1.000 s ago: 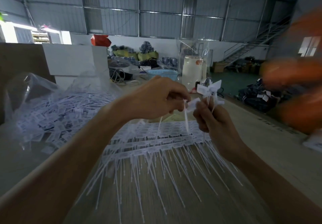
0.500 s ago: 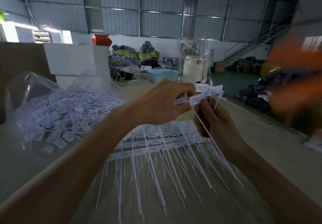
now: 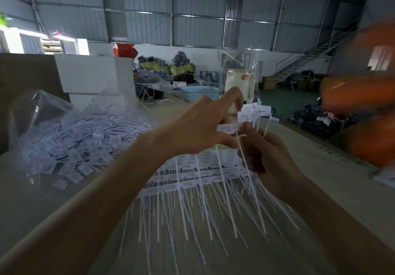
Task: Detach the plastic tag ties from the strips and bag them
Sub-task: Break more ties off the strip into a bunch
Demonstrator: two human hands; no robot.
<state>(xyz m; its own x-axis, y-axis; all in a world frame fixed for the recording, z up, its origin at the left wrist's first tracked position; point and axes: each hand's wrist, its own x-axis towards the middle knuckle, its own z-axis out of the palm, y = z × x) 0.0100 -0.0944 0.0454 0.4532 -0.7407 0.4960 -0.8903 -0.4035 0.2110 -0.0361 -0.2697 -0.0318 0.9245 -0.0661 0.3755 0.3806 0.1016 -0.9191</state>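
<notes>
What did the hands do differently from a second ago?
The left hand pulled one tag tie loose, lifted it and brought it across to the bunch of ties that the right hand grips. Its fingers have now spread open, with the tie's flat end at the thumb. The strips on the table and the clear bag of ties on the left stayed put.

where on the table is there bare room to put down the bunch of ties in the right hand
Bare table lies right of the right hand, toward the far edge. The middle is crowded with strips; the left with the bag of ties.
</notes>
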